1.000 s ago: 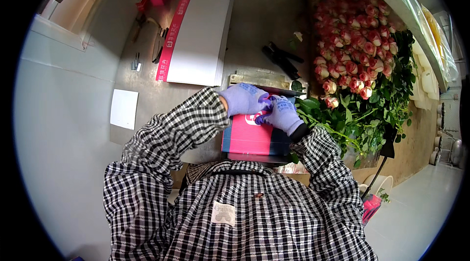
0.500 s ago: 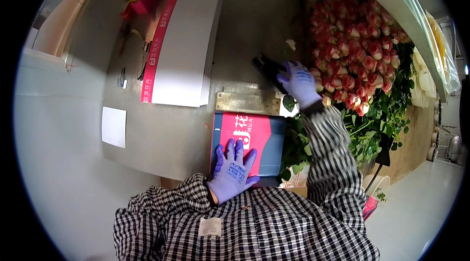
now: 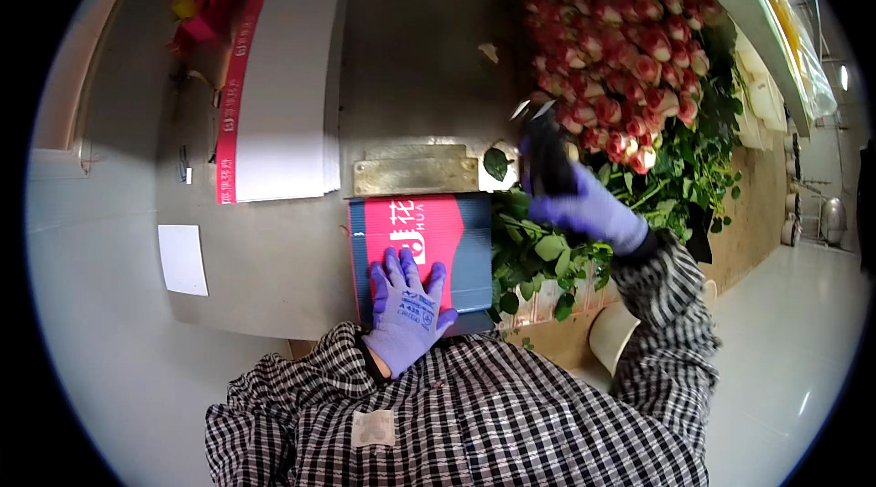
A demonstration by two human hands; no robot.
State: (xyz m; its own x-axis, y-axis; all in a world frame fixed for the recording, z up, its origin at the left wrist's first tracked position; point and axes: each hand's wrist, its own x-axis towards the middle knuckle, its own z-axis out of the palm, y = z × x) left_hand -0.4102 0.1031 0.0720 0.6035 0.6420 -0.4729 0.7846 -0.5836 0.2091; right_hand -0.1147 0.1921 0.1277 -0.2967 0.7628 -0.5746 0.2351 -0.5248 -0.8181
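My left hand, in a purple-and-lilac glove, lies flat with fingers spread on a pink and dark blue corrugated cardboard wrap at the table's near edge. My right hand, gloved alike, is raised over the rose leaves to the right of the wrap. It grips a black tool that looks like a stapler, smeared by motion. Just beyond the wrap sits a worn metal plate. A loose green leaf lies beside that plate.
A large heap of pink-and-cream roses with leafy stems covers the right side. A stack of white sheets with a pink border lies at the far left. Beyond it stands a pink tape dispenser. A white paper lies near the left edge.
My right hand has picked the black stapler up off the table and brought it nearer and to the right. The left hand stays on the wrap. The whole view has shifted.
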